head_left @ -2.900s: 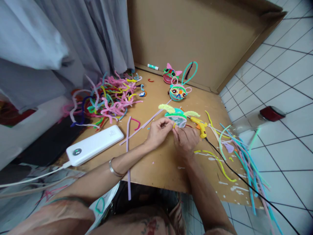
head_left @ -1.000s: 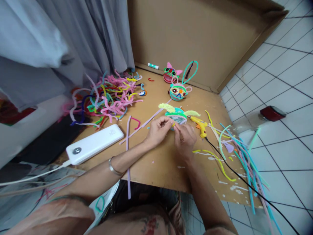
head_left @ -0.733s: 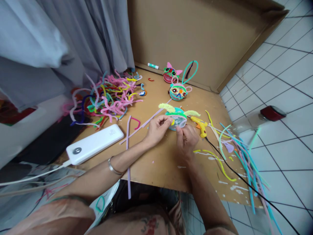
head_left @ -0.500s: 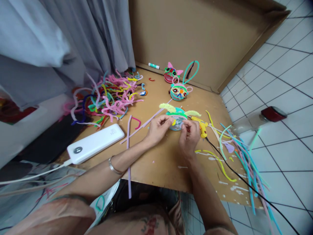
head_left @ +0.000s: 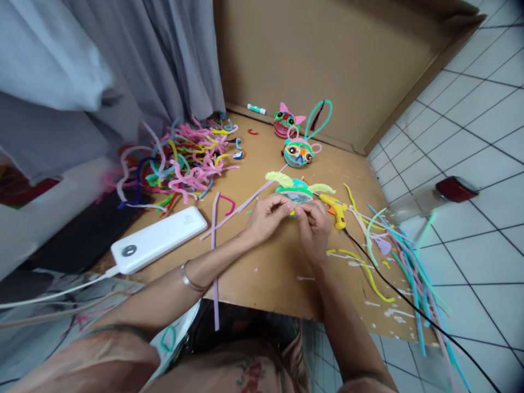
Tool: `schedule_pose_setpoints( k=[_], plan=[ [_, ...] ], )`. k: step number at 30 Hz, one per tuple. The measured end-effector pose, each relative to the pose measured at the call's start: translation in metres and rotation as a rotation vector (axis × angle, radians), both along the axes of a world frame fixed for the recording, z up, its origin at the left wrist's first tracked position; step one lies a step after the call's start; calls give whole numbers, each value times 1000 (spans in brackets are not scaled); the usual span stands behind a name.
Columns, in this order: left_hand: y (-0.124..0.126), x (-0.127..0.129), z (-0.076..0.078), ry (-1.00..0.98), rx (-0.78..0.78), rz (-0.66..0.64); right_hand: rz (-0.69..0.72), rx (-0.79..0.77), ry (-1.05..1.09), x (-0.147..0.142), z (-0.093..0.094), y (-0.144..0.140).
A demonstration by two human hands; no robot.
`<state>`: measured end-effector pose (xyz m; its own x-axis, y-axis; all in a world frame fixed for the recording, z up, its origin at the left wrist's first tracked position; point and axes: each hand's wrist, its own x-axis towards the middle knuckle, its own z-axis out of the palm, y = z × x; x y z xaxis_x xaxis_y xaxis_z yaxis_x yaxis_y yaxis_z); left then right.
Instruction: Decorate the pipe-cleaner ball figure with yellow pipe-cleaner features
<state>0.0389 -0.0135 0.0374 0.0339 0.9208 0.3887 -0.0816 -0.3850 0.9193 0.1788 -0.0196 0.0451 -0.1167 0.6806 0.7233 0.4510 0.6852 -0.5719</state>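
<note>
My left hand (head_left: 268,219) is closed in a pinch on a small yellow piece (head_left: 292,213), mostly covered by the fingertips. Against it press the fingertips of my right hand (head_left: 314,226), also closed at the same piece. Just behind my fingers lies a round ornament (head_left: 293,191) with a teal top, a green band, a clear-looking face and two pale yellow fuzzy ears; my hands hide its lower part. A yellow hot glue gun (head_left: 336,209) rests to the right of my right hand, its nozzle toward the ornament.
Two decorated animal ornaments, one teal (head_left: 298,152) and one pink-eared (head_left: 283,124), stand behind. Tangled pipe cleaners (head_left: 192,158) lie left, beside a white power bank (head_left: 159,240). More stems (head_left: 415,284) overhang the right edge, crossed by the glue gun's black cord (head_left: 393,286).
My right hand has moved left, bringing its fingertips against those of my left hand at the yellow piece. The ornament's face is now more covered by my hands.
</note>
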Motion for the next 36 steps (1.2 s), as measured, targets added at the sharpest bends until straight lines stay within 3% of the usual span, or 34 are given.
schedule_pose_setpoints(
  k=[9, 13, 17, 30, 36],
  plan=[
    [-3, -4, 7, 150, -4, 136, -60, -116, 169, 2, -5, 5],
    [-4, -2, 8, 129, 2, 99, -62, -161, 210, 3, -7, 7],
    [-4, 1, 5, 143, 23, 38, -98, -132, 148, 3, -5, 5],
    [-1, 2, 1, 52, -25, 66, -184, -23, 9, 1, -4, 0],
    [-1, 2, 1, 19, -21, 81, -140, 31, -40, 1, -4, 0]
  ],
)
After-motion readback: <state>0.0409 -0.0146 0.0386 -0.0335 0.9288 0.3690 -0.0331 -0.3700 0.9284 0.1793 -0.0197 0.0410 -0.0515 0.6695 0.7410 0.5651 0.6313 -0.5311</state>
